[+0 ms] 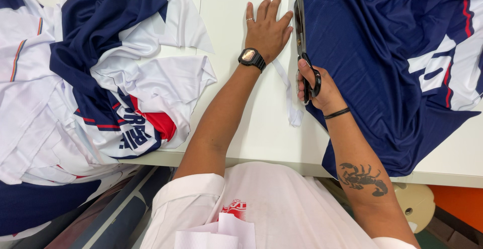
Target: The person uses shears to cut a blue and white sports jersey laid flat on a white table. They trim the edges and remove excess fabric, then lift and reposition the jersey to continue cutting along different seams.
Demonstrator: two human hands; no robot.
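From the head camera, the right hand [317, 85] grips the black handles of a pair of scissors [302, 32], blades pointing away along the edge of the navy fabric [372, 73] spread over the right side of the white table [236, 32]. The left hand [268, 27] lies flat and open on the bare table just beside the blades. The fabric looks thin, limp and slippery, so it is best pinned flat close to the cut. A narrow white strip [289, 95] trails between the wrists.
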